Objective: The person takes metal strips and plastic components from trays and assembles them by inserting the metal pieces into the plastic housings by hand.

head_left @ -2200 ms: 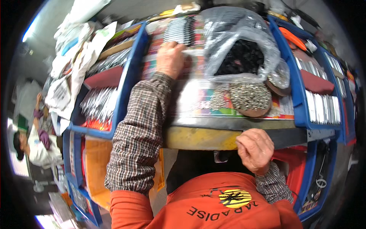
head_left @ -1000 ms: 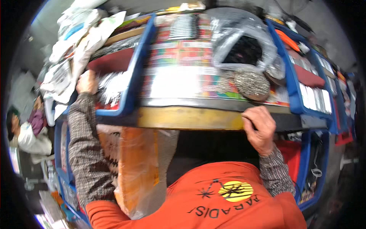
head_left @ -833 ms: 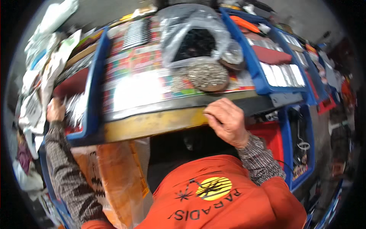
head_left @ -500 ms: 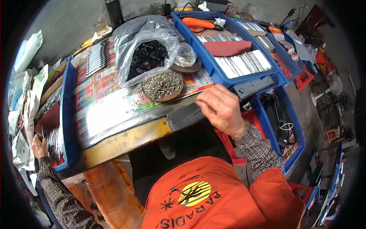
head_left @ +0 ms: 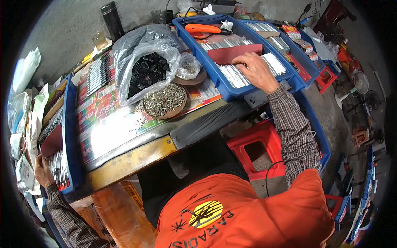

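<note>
My right hand (head_left: 258, 70) reaches into a blue crate (head_left: 226, 91), its fingers bent together at a row of thin silver strips (head_left: 232, 76) standing on edge. A red divider (head_left: 235, 53) stands just behind the row. At the far left, my left hand (head_left: 42, 171) is at the outer side of another blue crate (head_left: 72, 136), its fingers curled beside a bundle of slim shiny metal pieces (head_left: 57, 165). Whether it holds one of these or the crate's rim is hidden.
An open plastic bag (head_left: 120, 70) of black parts lies mid-table, behind a round dish of small metal pins (head_left: 165, 99). An orange-handled tool (head_left: 202, 28) rests in the right crate. A red stool (head_left: 266, 173) stands below, near a black flask (head_left: 111, 20) at the wall.
My right hand has moved up from above the table's front edge into the right crate, down to the silver strips. My left hand stays by the left crate. The view has shifted slightly.
</note>
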Available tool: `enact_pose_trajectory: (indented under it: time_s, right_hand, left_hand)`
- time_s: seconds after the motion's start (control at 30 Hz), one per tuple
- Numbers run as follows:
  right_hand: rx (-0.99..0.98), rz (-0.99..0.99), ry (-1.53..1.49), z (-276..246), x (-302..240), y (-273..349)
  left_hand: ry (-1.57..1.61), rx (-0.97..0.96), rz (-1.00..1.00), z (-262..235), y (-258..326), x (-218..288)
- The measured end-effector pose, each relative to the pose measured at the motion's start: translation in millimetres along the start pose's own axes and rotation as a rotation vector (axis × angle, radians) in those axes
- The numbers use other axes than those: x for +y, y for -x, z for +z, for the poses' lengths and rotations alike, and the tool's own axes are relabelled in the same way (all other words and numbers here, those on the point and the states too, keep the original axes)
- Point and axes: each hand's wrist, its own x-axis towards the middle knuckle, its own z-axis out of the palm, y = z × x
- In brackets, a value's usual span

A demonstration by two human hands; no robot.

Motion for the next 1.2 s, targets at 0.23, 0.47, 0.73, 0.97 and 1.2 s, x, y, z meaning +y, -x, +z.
enact_pose_trajectory:
  time_s: [0.23, 0.47, 0.73, 0.97, 1.2]
  right_hand:
    - [-0.184, -0.023, -0.025, 16.4, 16.6, -14.9]
    - [-0.173, -0.007, -0.122, 12.3, 12.0, -17.7]
    - [-0.114, 0.236, -0.419, -1.4, 4.4, -8.9]
    - [-0.199, 0.309, -0.514, -5.3, -2.8, -0.2]
    - [0.233, 0.252, -0.728, -16.0, -37.2, 17.5]
  left_hand:
    - [0.282, 0.066, -0.003, -40.3, 27.3, 87.2]
    - [0.763, -0.031, 0.031, -65.1, 60.3, 192.2]
    - [1.148, -0.33, -0.106, -80.9, 90.4, 275.2]
    - [1.31, -0.477, -0.112, -96.3, 109.0, 315.7]
    - [1.399, -0.53, -0.18, -100.0, 126.1, 351.7]
